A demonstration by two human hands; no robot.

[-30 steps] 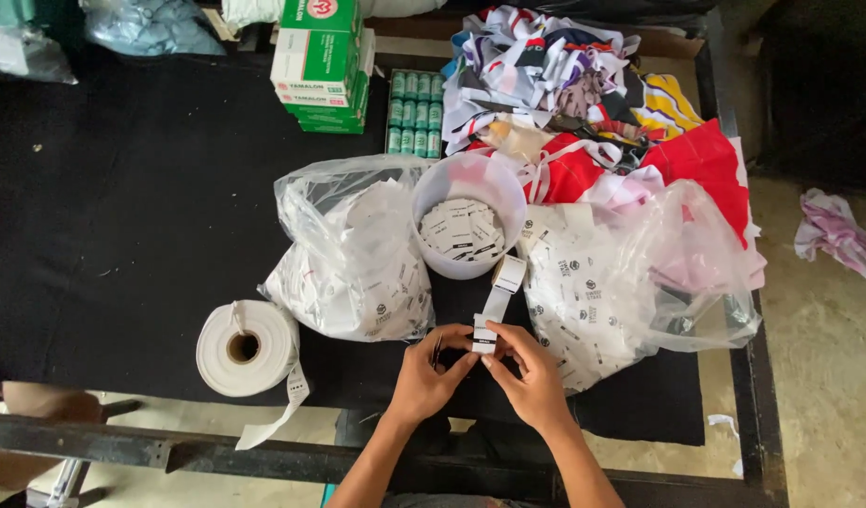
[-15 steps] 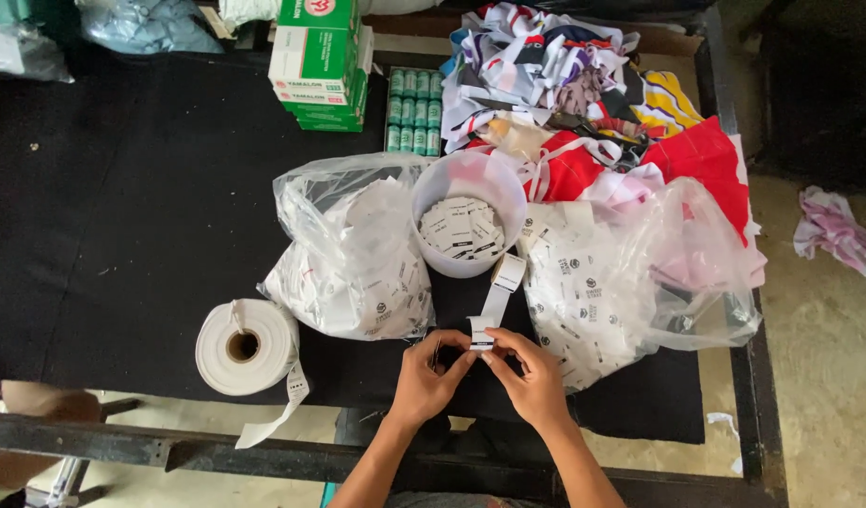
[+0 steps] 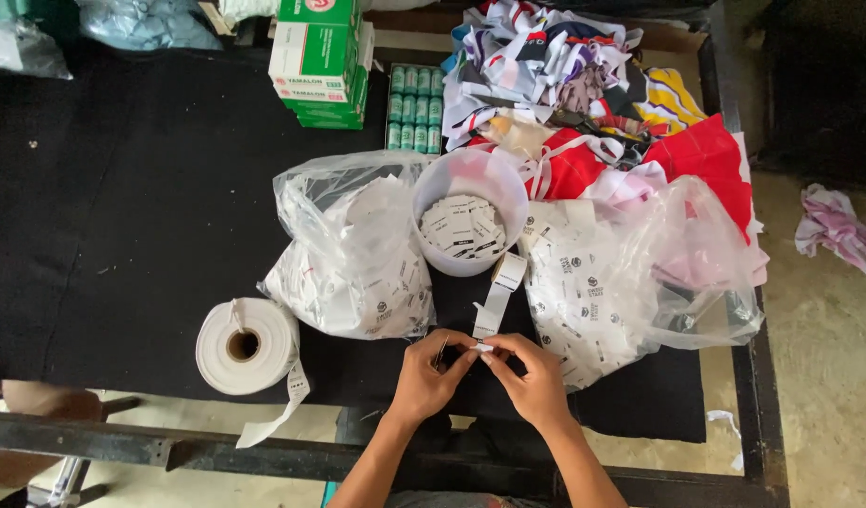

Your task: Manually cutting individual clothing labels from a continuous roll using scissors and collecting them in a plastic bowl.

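Both hands low centre at the table's near edge: left hand [image 3: 428, 374] and right hand [image 3: 532, 378] pinch a thin white label strip [image 3: 494, 306], fingertips closed on its end. The papery strip runs up to a small roll by the round translucent tub [image 3: 470, 193] of cut labels. Crinkly clear bags [image 3: 343, 249] w/ labels either side. Something dark in the left fingers, can't make out. Vs earlier: hands barely shifted, same pinch.

Green-white cartons [image 3: 318, 61] top centre, white label strip [image 3: 494, 303] between hands

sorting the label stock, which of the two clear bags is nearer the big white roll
The left clear bag, beside the white roll; the other bag lies right of the tub.
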